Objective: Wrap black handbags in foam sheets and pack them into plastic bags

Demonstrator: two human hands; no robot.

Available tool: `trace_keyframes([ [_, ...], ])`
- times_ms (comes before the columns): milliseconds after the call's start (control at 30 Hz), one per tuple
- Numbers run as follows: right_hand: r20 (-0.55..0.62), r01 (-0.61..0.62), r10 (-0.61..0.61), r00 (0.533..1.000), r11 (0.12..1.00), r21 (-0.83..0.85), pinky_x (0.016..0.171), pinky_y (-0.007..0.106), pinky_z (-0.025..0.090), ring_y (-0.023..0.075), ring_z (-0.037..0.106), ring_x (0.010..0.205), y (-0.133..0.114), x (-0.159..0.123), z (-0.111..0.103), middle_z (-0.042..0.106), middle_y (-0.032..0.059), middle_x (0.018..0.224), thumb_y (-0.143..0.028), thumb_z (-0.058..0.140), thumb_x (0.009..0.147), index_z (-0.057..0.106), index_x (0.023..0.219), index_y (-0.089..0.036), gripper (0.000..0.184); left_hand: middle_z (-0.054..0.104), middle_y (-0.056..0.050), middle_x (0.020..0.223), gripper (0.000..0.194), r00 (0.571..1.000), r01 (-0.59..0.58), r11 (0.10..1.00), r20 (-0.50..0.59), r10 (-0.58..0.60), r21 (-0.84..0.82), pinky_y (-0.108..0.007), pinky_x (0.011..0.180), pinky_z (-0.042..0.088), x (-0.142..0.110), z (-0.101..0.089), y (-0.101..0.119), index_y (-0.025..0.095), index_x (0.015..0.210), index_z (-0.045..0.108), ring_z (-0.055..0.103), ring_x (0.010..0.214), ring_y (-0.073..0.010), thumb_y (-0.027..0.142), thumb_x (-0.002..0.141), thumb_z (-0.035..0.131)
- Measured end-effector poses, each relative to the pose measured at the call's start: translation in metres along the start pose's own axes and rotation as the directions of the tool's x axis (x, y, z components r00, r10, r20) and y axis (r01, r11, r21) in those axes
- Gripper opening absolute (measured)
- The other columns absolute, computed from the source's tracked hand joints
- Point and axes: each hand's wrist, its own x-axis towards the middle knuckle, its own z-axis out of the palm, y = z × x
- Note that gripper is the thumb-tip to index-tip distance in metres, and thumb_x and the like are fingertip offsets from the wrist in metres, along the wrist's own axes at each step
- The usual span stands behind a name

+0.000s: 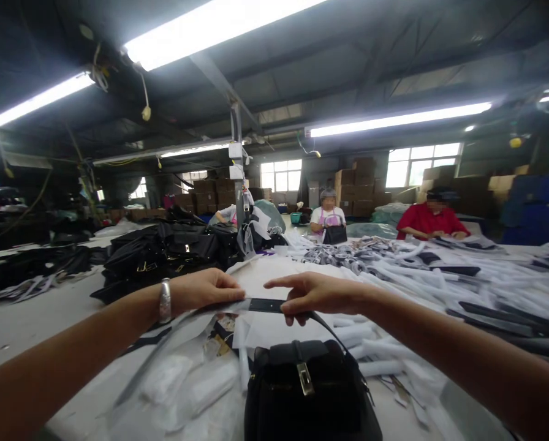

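A black handbag (309,392) with a metal turn-lock clasp (304,378) stands upright close in front of me. Its black strap (264,305) rises from the bag's right side and stretches between my hands. Toward the left the strap looks wrapped in translucent film and curves down, blurred. My left hand (212,288), below a silver bracelet, pinches the strap with thumb and fingertips. The strap is also gripped by my right hand (309,295), thumb on top and index finger stretched out to the left. Crumpled translucent plastic (187,380) lies left of the bag.
A heap of black bags (173,248) lies at left, beside a post (238,184). White wrapped strips (421,294) cover the table's right side. Across the table, one person (328,214) handles a black bag; another in red (428,217) works farther right. Cartons (355,184) are stacked behind.
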Motion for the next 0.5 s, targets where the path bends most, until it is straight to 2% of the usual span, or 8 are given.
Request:
trace_keyframes([
  [100, 0.007, 0.053, -0.053, 0.999, 0.997, 0.053, 0.065, 0.024, 0.05, 0.0115, 0.062, 0.069, 0.006, 0.003, 0.008, 0.07, 0.0021, 0.082, -0.037, 0.075, 0.082, 0.037, 0.147, -0.021, 0.077, 0.062, 0.002, 0.06, 0.052, 0.993, -0.056, 0.998, 0.108, 0.055, 0.007, -0.018, 0.048, 0.036, 0.029, 0.032, 0.019, 0.014, 0.072, 0.069, 0.046, 0.048, -0.0075, 0.066, 0.071, 0.07],
  [167, -0.026, 0.077, -0.076, 0.997, 0.997, 0.029, 0.068, 0.026, 0.051, 0.013, 0.064, 0.073, 0.016, -0.008, 0.008, 0.07, 0.0036, 0.087, -0.039, 0.072, 0.085, 0.036, 0.148, -0.022, 0.074, 0.064, 0.0, 0.063, 0.053, 0.986, -0.067, 0.998, 0.152, 0.064, 0.014, -0.018, 0.049, 0.038, 0.043, 0.046, 0.024, 0.014, 0.072, 0.069, 0.049, 0.049, -0.0079, 0.067, 0.073, 0.068],
  [233, -0.062, 0.049, -0.051, 0.997, 0.998, -0.034, 0.074, 0.029, 0.051, 0.014, 0.065, 0.076, 0.031, -0.028, 0.003, 0.071, 0.0032, 0.086, -0.041, 0.064, 0.091, 0.034, 0.149, -0.023, 0.068, 0.065, 0.0, 0.063, 0.052, 0.982, -0.059, 0.998, 0.183, 0.053, 0.026, -0.019, 0.048, 0.039, 0.05, 0.05, 0.022, 0.014, 0.074, 0.07, 0.051, 0.048, -0.0083, 0.066, 0.073, 0.068],
  [300, -0.09, -0.031, 0.024, 0.996, 0.997, -0.077, 0.078, 0.03, 0.049, 0.0146, 0.065, 0.079, 0.047, -0.051, -0.005, 0.071, 0.0017, 0.081, -0.041, 0.059, 0.094, 0.034, 0.149, -0.022, 0.063, 0.065, 0.0, 0.061, 0.051, 0.978, -0.038, 0.998, 0.206, 0.028, 0.043, -0.019, 0.047, 0.038, 0.053, 0.047, 0.017, 0.015, 0.076, 0.071, 0.051, 0.047, -0.0088, 0.066, 0.073, 0.068],
  [367, -0.126, -0.092, 0.086, 0.988, 0.995, -0.045, 0.077, 0.029, 0.048, 0.0148, 0.064, 0.079, 0.061, -0.067, -0.011, 0.07, 0.0011, 0.079, -0.039, 0.061, 0.092, 0.037, 0.148, -0.02, 0.063, 0.066, -0.001, 0.061, 0.052, 0.974, -0.018, 0.998, 0.225, 0.003, 0.064, -0.02, 0.047, 0.038, 0.054, 0.044, 0.013, 0.015, 0.075, 0.071, 0.051, 0.047, -0.0094, 0.066, 0.073, 0.068],
  [433, -0.175, -0.088, 0.089, 0.981, 0.996, 0.019, 0.072, 0.028, 0.048, 0.0141, 0.063, 0.072, 0.071, -0.073, -0.011, 0.069, 0.0007, 0.078, -0.037, 0.066, 0.088, 0.037, 0.148, -0.018, 0.068, 0.067, -0.001, 0.062, 0.053, 0.969, -0.011, 0.996, 0.247, -0.01, 0.085, -0.02, 0.047, 0.038, 0.06, 0.047, 0.015, 0.015, 0.076, 0.072, 0.052, 0.048, -0.01, 0.067, 0.074, 0.066],
  [500, -0.213, -0.031, 0.043, 0.976, 0.998, 0.061, 0.068, 0.027, 0.046, 0.0134, 0.061, 0.068, 0.076, -0.069, -0.006, 0.068, -0.0002, 0.077, -0.036, 0.068, 0.086, 0.036, 0.148, -0.018, 0.072, 0.066, -0.001, 0.063, 0.052, 0.968, -0.024, 0.993, 0.252, -0.006, 0.116, -0.02, 0.048, 0.037, 0.07, 0.06, 0.022, 0.015, 0.078, 0.072, 0.052, 0.049, -0.0101, 0.066, 0.075, 0.066],
])
